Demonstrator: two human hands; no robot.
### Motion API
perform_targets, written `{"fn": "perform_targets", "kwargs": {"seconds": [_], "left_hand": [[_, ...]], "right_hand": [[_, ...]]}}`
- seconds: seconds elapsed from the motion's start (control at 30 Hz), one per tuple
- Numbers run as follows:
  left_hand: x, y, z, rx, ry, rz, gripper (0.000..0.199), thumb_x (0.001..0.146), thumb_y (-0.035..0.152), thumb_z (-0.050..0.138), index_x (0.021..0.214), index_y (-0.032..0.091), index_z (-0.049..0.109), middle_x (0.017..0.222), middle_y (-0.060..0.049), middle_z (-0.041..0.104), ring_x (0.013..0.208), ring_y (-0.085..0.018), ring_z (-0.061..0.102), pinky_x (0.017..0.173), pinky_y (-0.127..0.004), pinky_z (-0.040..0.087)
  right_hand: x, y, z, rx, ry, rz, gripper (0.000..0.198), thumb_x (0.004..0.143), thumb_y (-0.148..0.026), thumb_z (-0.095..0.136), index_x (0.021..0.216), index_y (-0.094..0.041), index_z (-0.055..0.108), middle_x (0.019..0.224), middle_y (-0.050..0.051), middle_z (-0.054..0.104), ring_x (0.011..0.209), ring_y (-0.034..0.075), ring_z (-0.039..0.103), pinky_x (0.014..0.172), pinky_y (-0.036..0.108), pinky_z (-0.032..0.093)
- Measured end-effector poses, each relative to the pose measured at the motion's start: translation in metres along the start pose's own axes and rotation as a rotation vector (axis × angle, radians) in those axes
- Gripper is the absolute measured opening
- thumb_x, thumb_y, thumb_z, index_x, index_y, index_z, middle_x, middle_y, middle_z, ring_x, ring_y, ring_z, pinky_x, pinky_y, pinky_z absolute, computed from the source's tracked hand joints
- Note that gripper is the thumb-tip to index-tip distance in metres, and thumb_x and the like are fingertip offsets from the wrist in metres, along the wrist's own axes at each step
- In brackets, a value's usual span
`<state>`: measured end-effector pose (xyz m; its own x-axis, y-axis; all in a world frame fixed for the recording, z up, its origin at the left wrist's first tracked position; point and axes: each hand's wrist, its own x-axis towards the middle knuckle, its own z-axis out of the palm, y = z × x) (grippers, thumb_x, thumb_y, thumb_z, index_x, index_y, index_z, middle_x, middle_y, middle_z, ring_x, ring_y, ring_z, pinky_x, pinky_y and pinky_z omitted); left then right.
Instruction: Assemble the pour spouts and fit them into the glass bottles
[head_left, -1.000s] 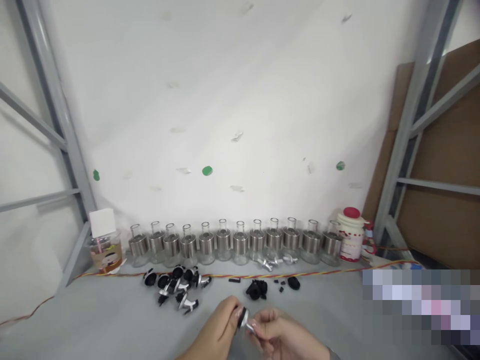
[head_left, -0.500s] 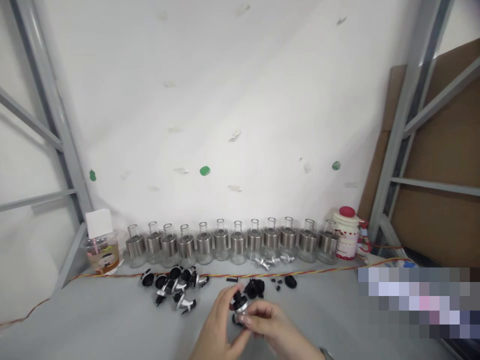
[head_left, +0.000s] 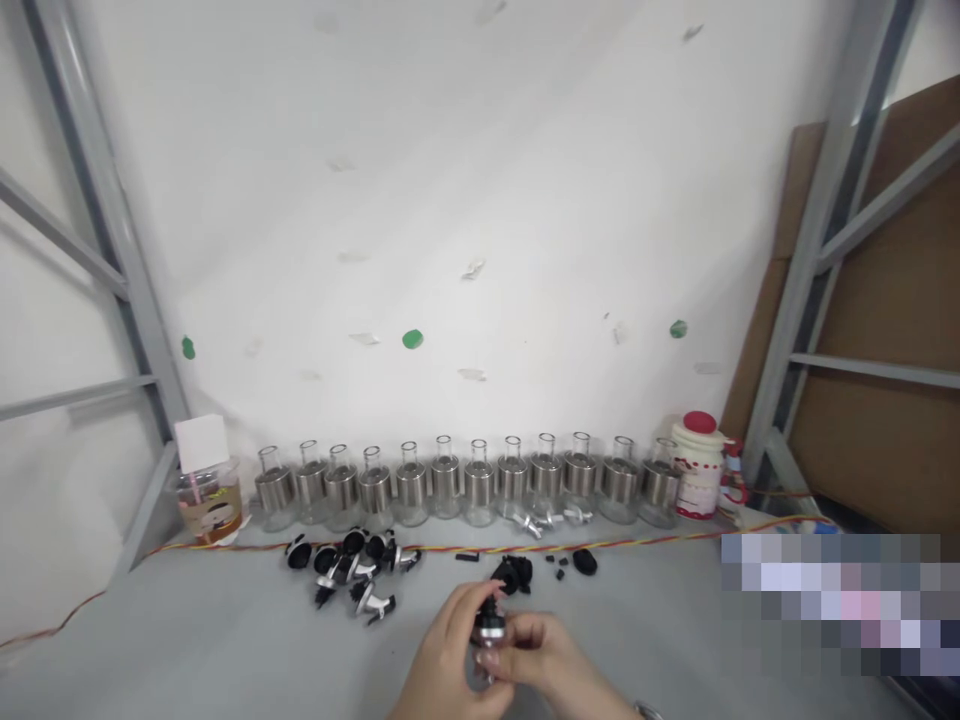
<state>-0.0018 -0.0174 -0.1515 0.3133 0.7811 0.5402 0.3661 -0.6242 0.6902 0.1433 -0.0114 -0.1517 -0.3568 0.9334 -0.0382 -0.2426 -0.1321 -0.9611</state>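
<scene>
The spout [head_left: 492, 628] is black at its upper end, with a shiny silver band below that and a narrower silvery part at the bottom. It stands nearly upright between the left hand [head_left: 452, 650], whose fingers reach over the black end, and the right hand [head_left: 541, 655], whose fingers pinch the lower part, partly hiding it.

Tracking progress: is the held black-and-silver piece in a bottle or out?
Out: the piece is between left hand and right hand, apart from the bottles by the wall.
</scene>
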Motion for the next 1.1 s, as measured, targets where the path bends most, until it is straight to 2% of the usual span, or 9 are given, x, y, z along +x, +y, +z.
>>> {"fn": "perform_targets", "kwargs": {"seconds": [0.1, 0.17, 0.37, 0.57, 0.87, 0.97, 1.03, 1.1], "left_hand": [[0.004, 0.007, -0.010, -0.020, -0.092, -0.063, 0.073, 0.054, 0.015, 0.071, 0.121, 0.027, 0.042, 0.118, -0.006, 0.053, 0.106, -0.024, 0.052, 0.092, -0.035, 0.042], [0.006, 0.011, -0.014, -0.010, -0.128, -0.075, 0.072, 0.055, 0.018, 0.073, 0.120, 0.026, 0.043, 0.118, -0.006, 0.052, 0.106, -0.024, 0.051, 0.091, -0.034, 0.043], [0.005, 0.011, -0.015, 0.096, -0.002, 0.047, 0.059, 0.056, 0.010, 0.066, 0.110, 0.024, 0.045, 0.098, -0.003, 0.058, 0.088, -0.020, 0.058, 0.078, -0.031, 0.049], [0.001, 0.005, -0.010, 0.153, 0.107, 0.103, 0.061, 0.057, 0.010, 0.066, 0.112, 0.025, 0.044, 0.101, -0.004, 0.059, 0.089, -0.020, 0.059, 0.080, -0.031, 0.050], [0.002, 0.004, -0.017, 0.267, 0.067, 0.272, 0.062, 0.057, 0.012, 0.069, 0.110, 0.024, 0.039, 0.099, -0.005, 0.059, 0.089, -0.019, 0.060, 0.077, -0.028, 0.052], [0.002, 0.003, -0.016, 0.276, 0.032, 0.320, 0.063, 0.063, 0.008, 0.062, 0.117, 0.026, 0.036, 0.105, -0.005, 0.059, 0.097, -0.019, 0.058, 0.084, -0.029, 0.050], [0.001, 0.002, -0.014, 0.308, 0.006, 0.312, 0.067, 0.067, 0.005, 0.056, 0.125, 0.027, 0.031, 0.116, -0.006, 0.056, 0.106, -0.018, 0.054, 0.090, -0.030, 0.047], [0.001, 0.000, -0.012, 0.345, 0.003, 0.256, 0.073, 0.070, 0.006, 0.054, 0.133, 0.024, 0.019, 0.126, -0.009, 0.049, 0.113, -0.019, 0.048, 0.094, -0.031, 0.044]], "right_hand": [[-0.007, -0.012, 0.004, 0.052, 0.023, 0.066, 0.022, 0.051, -0.029, 0.079, 0.052, -0.013, 0.065, 0.053, 0.000, 0.060, 0.052, 0.009, 0.049, 0.053, 0.020, 0.034], [-0.009, -0.018, 0.006, 0.076, 0.033, 0.080, 0.021, 0.051, -0.027, 0.079, 0.050, -0.013, 0.063, 0.051, -0.001, 0.059, 0.050, 0.008, 0.047, 0.051, 0.020, 0.033], [-0.002, -0.010, 0.001, 0.065, -0.025, 0.041, 0.023, 0.051, -0.027, 0.079, 0.052, -0.013, 0.062, 0.054, 0.002, 0.063, 0.054, 0.011, 0.055, 0.055, 0.022, 0.037], [0.000, -0.008, -0.001, 0.026, -0.031, 0.005, 0.022, 0.052, -0.028, 0.079, 0.057, -0.012, 0.065, 0.058, 0.002, 0.065, 0.056, 0.012, 0.056, 0.057, 0.023, 0.039], [0.001, -0.004, -0.004, -0.034, -0.065, -0.023, 0.023, 0.051, -0.028, 0.079, 0.057, -0.013, 0.063, 0.056, -0.001, 0.057, 0.056, 0.012, 0.053, 0.056, 0.023, 0.038], [-0.001, -0.008, -0.001, -0.143, -0.034, -0.137, 0.024, 0.054, -0.029, 0.076, 0.054, -0.015, 0.057, 0.060, -0.002, 0.052, 0.058, 0.012, 0.050, 0.057, 0.024, 0.038], [-0.004, -0.013, 0.001, -0.313, 0.056, -0.281, 0.022, 0.061, -0.028, 0.070, 0.055, -0.017, 0.053, 0.065, -0.002, 0.049, 0.062, 0.012, 0.048, 0.060, 0.024, 0.039], [-0.009, -0.019, 0.002, -0.507, 0.174, -0.425, 0.017, 0.068, -0.022, 0.063, 0.059, -0.018, 0.049, 0.069, -0.002, 0.048, 0.068, 0.014, 0.048, 0.064, 0.025, 0.039]]}}
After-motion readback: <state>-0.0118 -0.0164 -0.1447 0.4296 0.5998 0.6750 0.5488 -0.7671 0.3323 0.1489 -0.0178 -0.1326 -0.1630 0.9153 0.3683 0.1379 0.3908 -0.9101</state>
